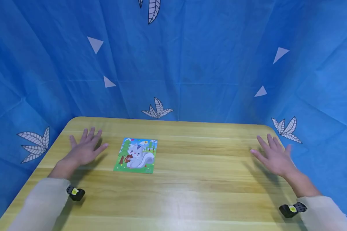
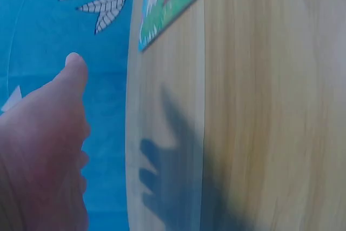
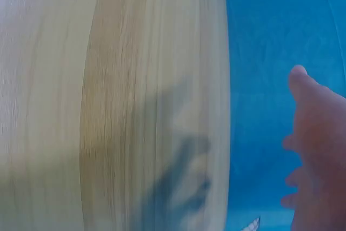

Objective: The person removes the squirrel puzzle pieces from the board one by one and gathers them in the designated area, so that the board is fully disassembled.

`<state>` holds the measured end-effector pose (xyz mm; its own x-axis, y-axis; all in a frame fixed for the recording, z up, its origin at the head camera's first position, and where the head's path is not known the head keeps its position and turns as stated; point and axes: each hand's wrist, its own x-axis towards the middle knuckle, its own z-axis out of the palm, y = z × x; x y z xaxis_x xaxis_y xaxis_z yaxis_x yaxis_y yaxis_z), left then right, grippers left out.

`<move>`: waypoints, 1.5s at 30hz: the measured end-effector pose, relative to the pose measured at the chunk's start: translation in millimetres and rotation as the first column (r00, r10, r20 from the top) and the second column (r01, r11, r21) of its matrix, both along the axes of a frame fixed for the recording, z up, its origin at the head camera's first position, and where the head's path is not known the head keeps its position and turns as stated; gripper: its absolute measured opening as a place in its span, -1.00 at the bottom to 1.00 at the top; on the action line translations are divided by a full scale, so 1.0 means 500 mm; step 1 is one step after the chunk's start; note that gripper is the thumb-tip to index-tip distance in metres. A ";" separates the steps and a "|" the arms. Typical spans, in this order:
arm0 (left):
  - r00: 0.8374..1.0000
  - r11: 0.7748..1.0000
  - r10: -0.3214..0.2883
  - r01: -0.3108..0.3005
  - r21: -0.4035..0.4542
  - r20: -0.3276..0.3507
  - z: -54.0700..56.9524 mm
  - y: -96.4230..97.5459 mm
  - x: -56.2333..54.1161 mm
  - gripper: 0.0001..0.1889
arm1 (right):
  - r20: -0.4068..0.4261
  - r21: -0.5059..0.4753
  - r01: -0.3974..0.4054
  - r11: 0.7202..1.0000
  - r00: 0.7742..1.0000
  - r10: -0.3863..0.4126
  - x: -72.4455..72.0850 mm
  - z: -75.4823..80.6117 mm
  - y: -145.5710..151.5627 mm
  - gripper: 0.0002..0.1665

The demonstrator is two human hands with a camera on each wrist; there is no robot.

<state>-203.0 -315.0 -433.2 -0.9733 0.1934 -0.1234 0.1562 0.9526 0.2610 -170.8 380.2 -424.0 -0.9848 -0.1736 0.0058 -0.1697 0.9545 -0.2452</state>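
A square picture board [image 1: 136, 156] lies flat on the wooden table, left of the middle. It is printed with a grey squirrel holding an acorn among green trees. To its left my left hand [image 1: 85, 150] is held above the table with fingers spread, holding nothing. In the left wrist view a corner of the board [image 2: 173, 4] shows at the top, apart from the thumb [image 2: 73, 79]. Far to the right, my right hand [image 1: 276, 159] hovers near the table's right edge, fingers spread and holding nothing. The right wrist view shows that hand [image 3: 321, 144] beside its shadow.
The light wooden table [image 1: 202, 179] has rounded far corners. Blue cloth [image 1: 219, 57] with white leaf and triangle prints hangs behind it and along both sides. Each sleeve cuff carries a small black camera, one on the left [image 1: 76, 193] and one on the right [image 1: 292, 210].
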 end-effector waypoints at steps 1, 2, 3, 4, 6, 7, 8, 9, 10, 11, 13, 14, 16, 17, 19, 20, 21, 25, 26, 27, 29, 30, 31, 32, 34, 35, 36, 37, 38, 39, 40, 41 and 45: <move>1.000 1.000 -0.008 0.008 0.010 -0.007 0.001 0.006 0.001 -0.09 | -0.011 -0.020 -0.010 1.000 1.000 0.010 0.000 0.000 -0.007 -0.04; 1.000 1.000 -0.015 0.015 0.021 -0.013 0.002 0.014 0.003 -0.10 | -0.020 -0.038 -0.021 0.999 1.000 0.020 -0.001 0.001 -0.014 -0.05; 1.000 0.999 -0.021 0.021 0.025 -0.016 0.001 0.021 0.004 -0.10 | -0.029 -0.056 -0.033 0.998 0.999 0.032 -0.001 0.000 -0.023 -0.06; 0.999 0.999 -0.029 0.030 0.031 -0.022 -0.001 0.029 0.006 -0.11 | -0.032 -0.076 -0.043 0.996 0.999 0.040 -0.001 0.001 -0.032 -0.07; 0.999 0.998 -0.045 0.046 0.043 -0.031 -0.006 0.045 0.009 -0.11 | -0.028 -0.115 -0.061 0.991 0.998 0.058 -0.002 0.002 -0.052 -0.08; 0.998 0.997 -0.054 0.055 0.047 -0.033 -0.009 0.052 0.011 -0.11 | -0.024 -0.127 -0.069 0.990 0.997 0.067 -0.003 0.002 -0.062 -0.08; 0.997 0.997 -0.063 0.065 0.051 -0.036 -0.013 0.060 0.012 -0.11 | -0.021 -0.143 -0.079 0.987 0.997 0.077 -0.004 0.002 -0.072 -0.09; 0.997 0.996 -0.073 0.075 0.055 -0.036 -0.016 0.068 0.014 -0.11 | -0.014 -0.163 -0.087 0.983 0.996 0.086 -0.005 0.001 -0.084 -0.09; 0.996 0.994 -0.083 0.085 0.065 -0.038 -0.019 0.075 0.015 -0.11 | -0.005 -0.183 -0.093 0.979 0.996 0.094 -0.005 0.001 -0.095 -0.10; 0.995 0.993 -0.091 0.094 0.069 -0.037 -0.023 0.082 0.017 -0.12 | 0.002 -0.204 -0.100 0.974 0.995 0.103 -0.007 0.001 -0.107 -0.10; 0.993 0.990 -0.107 0.111 0.082 -0.041 -0.029 0.097 0.019 -0.13 | 0.013 -0.246 -0.113 0.963 0.993 0.120 -0.010 -0.002 -0.132 -0.13; 0.993 0.990 -0.114 0.117 0.082 -0.040 -0.033 0.105 0.020 -0.13 | 0.015 -0.267 -0.120 0.956 0.992 0.129 -0.013 -0.004 -0.144 -0.15; 0.992 0.988 -0.125 0.127 0.090 -0.033 -0.041 0.121 0.020 -0.13 | 0.021 -0.300 -0.127 0.946 0.990 0.139 -0.017 -0.008 -0.167 -0.17; 0.991 0.987 -0.130 0.132 0.091 -0.028 -0.045 0.129 0.020 -0.13 | 0.024 -0.318 -0.129 0.939 0.989 0.144 -0.019 -0.011 -0.177 -0.19; 0.990 0.985 -0.141 0.143 0.100 -0.025 -0.053 0.143 0.021 -0.12 | 0.029 -0.357 -0.129 0.925 0.988 0.149 -0.023 -0.017 -0.196 -0.22; 0.989 0.983 -0.145 0.146 0.110 -0.020 -0.056 0.150 0.022 -0.11 | 0.031 -0.378 -0.127 0.917 0.988 0.150 -0.025 -0.021 -0.205 -0.23; 0.988 0.981 -0.150 0.151 0.119 -0.018 -0.060 0.155 0.023 -0.11 | 0.032 -0.402 -0.126 0.907 0.988 0.151 -0.027 -0.025 -0.214 -0.25; 0.986 0.978 -0.166 0.168 0.128 -0.023 -0.071 0.170 0.028 -0.07 | 0.035 -0.492 -0.117 0.863 0.988 0.153 -0.031 -0.042 -0.250 -0.33; 0.985 0.977 -0.170 0.171 0.128 -0.022 -0.073 0.172 0.029 -0.06 | 0.036 -0.512 -0.113 0.852 0.988 0.152 -0.031 -0.046 -0.260 -0.35; 0.984 0.976 -0.175 0.176 0.125 -0.021 -0.075 0.173 0.030 -0.06 | 0.041 -0.531 -0.105 0.841 0.988 0.150 -0.031 -0.049 -0.270 -0.38; 0.983 0.975 -0.182 0.183 0.130 -0.014 -0.079 0.173 0.031 -0.05 | 0.054 -0.564 -0.088 0.821 0.988 0.142 -0.031 -0.055 -0.289 -0.41; 0.983 0.974 -0.185 0.185 0.131 -0.013 -0.080 0.173 0.032 -0.04 | 0.058 -0.581 -0.079 0.810 0.989 0.139 -0.031 -0.056 -0.299 -0.43; 0.983 0.973 -0.186 0.186 0.138 -0.012 -0.082 0.172 0.034 -0.04 | 0.062 -0.597 -0.073 0.799 0.989 0.137 -0.032 -0.057 -0.310 -0.44; 0.982 0.972 -0.186 0.186 0.144 -0.011 -0.083 0.172 0.035 -0.04 | 0.064 -0.611 -0.073 0.788 0.988 0.141 -0.033 -0.058 -0.320 -0.45; 0.983 0.971 -0.185 0.185 0.149 -0.009 -0.085 0.171 0.036 -0.04 | 0.069 -0.644 -0.072 0.761 0.986 0.151 -0.037 -0.060 -0.343 -0.46; 0.983 0.971 -0.184 0.183 0.152 -0.009 -0.086 0.171 0.035 -0.04 | 0.070 -0.663 -0.073 0.745 0.985 0.159 -0.039 -0.060 -0.356 -0.46; 0.983 0.972 -0.184 0.184 0.147 -0.009 -0.087 0.171 0.034 -0.04 | 0.076 -0.680 -0.072 0.730 0.983 0.167 -0.042 -0.060 -0.368 -0.47; 0.983 0.972 -0.185 0.184 0.145 -0.007 -0.088 0.172 0.033 -0.04 | 0.086 -0.698 -0.067 0.713 0.981 0.176 -0.045 -0.061 -0.381 -0.48; 0.983 0.973 -0.185 0.184 0.142 -0.003 -0.089 0.172 0.032 -0.04 | 0.099 -0.716 -0.057 0.696 0.978 0.183 -0.047 -0.061 -0.394 -0.49; 0.983 0.973 -0.186 0.184 0.137 0.003 -0.090 0.173 0.031 -0.04 | 0.112 -0.732 -0.046 0.679 0.976 0.187 -0.050 -0.061 -0.407 -0.50; 0.983 0.973 -0.186 0.183 0.139 0.007 -0.090 0.173 0.030 -0.04 | 0.123 -0.746 -0.039 0.664 0.973 0.195 -0.054 -0.062 -0.420 -0.50; 0.983 0.974 -0.185 0.182 0.133 0.012 -0.090 0.174 0.029 -0.04 | 0.140 -0.762 -0.022 0.647 0.970 0.198 -0.057 -0.062 -0.433 -0.51; 0.983 0.975 -0.181 0.176 0.137 0.021 -0.090 0.174 0.029 -0.03 | 0.199 -0.810 0.039 0.585 0.957 0.211 -0.074 -0.066 -0.481 -0.55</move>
